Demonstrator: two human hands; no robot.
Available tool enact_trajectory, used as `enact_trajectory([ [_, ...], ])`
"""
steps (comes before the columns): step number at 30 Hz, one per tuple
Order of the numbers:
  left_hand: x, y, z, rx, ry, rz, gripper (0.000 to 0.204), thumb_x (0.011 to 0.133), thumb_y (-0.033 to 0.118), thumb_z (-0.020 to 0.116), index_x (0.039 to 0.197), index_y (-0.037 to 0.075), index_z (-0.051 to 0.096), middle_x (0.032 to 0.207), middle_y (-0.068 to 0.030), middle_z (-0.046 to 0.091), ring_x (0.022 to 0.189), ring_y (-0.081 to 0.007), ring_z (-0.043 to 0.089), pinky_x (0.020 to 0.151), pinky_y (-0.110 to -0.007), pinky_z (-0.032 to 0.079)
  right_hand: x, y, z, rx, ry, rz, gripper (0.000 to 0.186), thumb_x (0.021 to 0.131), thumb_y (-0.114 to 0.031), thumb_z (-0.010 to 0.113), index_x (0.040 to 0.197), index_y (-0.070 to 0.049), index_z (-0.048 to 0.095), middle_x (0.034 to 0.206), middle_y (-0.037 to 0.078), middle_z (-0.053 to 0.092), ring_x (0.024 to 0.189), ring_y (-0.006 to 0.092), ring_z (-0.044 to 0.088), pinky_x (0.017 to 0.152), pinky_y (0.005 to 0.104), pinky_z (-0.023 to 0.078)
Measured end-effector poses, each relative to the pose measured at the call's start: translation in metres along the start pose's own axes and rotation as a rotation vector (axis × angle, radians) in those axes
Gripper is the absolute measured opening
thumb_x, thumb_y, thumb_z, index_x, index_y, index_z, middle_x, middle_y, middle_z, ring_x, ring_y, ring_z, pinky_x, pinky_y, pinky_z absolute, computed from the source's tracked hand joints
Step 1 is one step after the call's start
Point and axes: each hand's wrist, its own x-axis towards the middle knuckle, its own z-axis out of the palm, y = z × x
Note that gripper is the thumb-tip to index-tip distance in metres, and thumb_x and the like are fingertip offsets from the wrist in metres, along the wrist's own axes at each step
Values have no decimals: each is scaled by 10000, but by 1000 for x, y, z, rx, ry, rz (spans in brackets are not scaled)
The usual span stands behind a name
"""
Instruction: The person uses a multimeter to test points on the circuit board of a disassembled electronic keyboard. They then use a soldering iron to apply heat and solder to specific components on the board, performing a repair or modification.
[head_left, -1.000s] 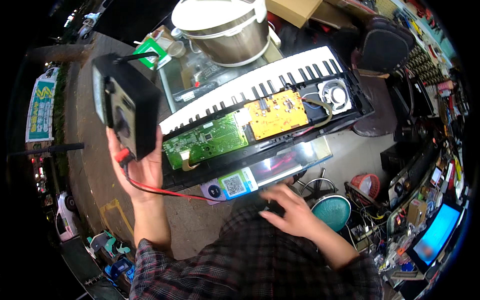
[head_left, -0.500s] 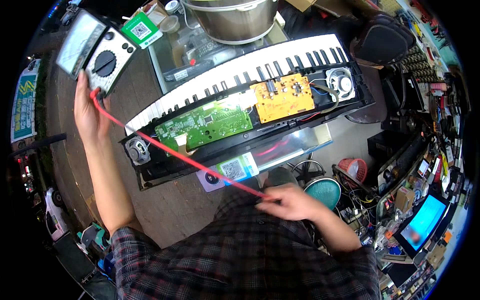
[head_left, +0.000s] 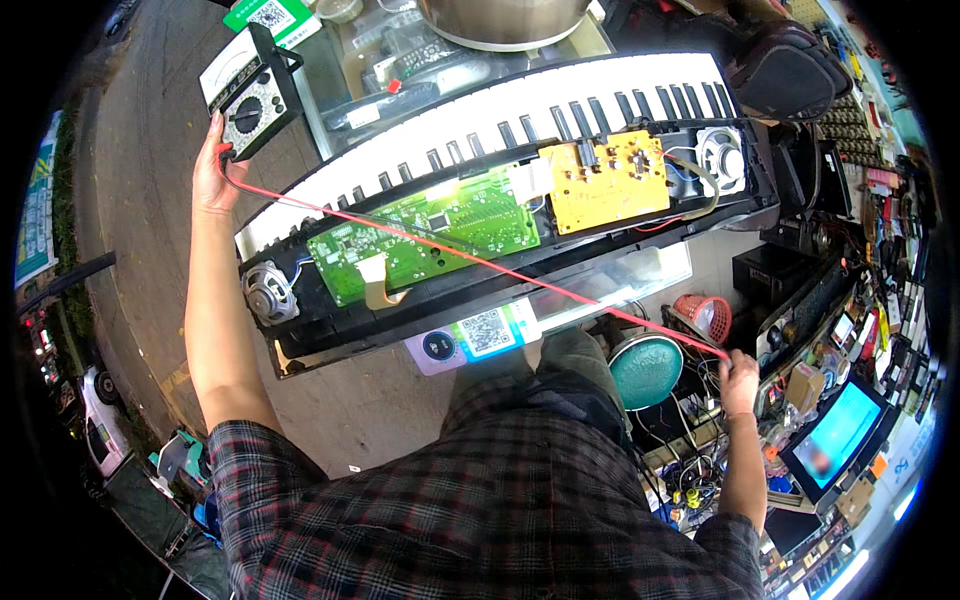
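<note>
the main change is in your right hand [head_left: 740,383]: it is now far out to the right, past the teal stool [head_left: 648,375], while half a second ago it is near your lap. because of this, the red test lead [head_left: 500,268] is pulled almost straight, in one long slanting line from the meter down to this hand. the fingers of your right hand are closed around the end of the lead; a probe tip i cannot make out there. your left hand [head_left: 213,180] grips the analog multimeter [head_left: 255,108] by its lower left edge, with fingers bent around the case, and the dial side is turned toward you. the meter is at the upper left, just beyond the left end of the opened electronic keyboard [head_left: 600,82]. the lead passes in view across the green circuit board [head_left: 480,215] and the keyboard's black near edge, but i cannot tell whether it touches them. the orange circuit board [head_left: 605,195] and the right speaker [head_left: 720,160] stay in place, apart from both hands. for the work, this means, in my judgement, that the lead is stretched out from the meter, and neither hand is measuring on the boards at this moment.
</note>
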Motion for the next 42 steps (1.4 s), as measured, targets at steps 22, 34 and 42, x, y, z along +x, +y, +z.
enact_trajectory([
  [22,-9,-42,60,445,-21,-301,1029,957,275,861,1654,-138,226,1610,-264,496,1526,-352,467,1298,-494,344,88,-315,-182,2002,493,19,421,1135,-523,526,1275,-145,649,1112,104,642,891,233,649,762,394,561],
  [34,-286,-51,247,707,-484,421,166,1013,31,730,1176,1,728,1041,-114,709,878,-181,684,773,-312,555,104,-367,-185,2477,23,127,458,1149,-537,501,1286,-109,587,1131,88,643,972,214,650,849,365,547],
  [42,-338,-123,264,-337,-315,-469,367,1161,278,565,1428,35,631,1222,-58,700,1164,-154,646,982,-324,518,99,-367,-130,1582,234,-633,290,1093,-266,635,1229,-11,648,1227,193,581,1012,285,673,885,401,566],
])
